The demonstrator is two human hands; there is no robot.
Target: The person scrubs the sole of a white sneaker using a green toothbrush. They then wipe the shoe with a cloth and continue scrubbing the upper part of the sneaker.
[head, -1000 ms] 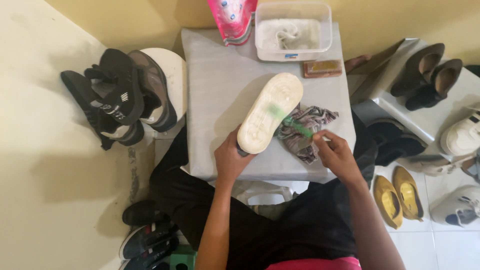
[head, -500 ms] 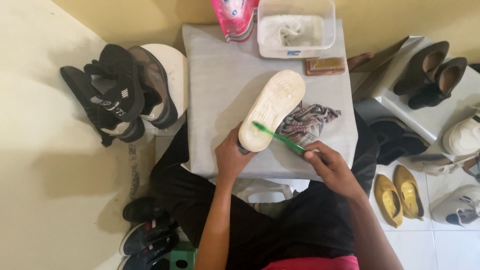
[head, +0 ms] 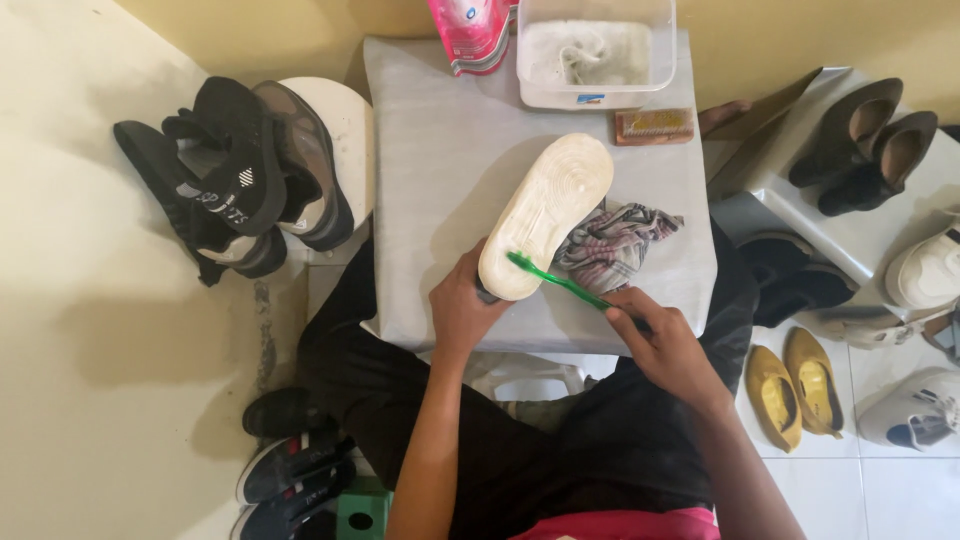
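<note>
Your left hand [head: 462, 312] grips the upturned white shoe [head: 545, 215] near the table's [head: 430, 160] front edge; your right hand [head: 660, 335] clasps the green toothbrush [head: 560, 283], bristles on the sole's heel.

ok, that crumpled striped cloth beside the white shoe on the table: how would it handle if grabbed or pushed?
The crumpled striped cloth lies in soft folds, so it is probably floppy and would drape from a pinch. It looks thin, so likely light. Pushed across the grey table cover, it would likely bunch rather than slide whole; one edge sits by the white shoe sole and may snag.

Black sneakers [head: 235, 175] on a round stool [head: 345, 130]; yellow flats [head: 795, 385] on tiles.
</note>
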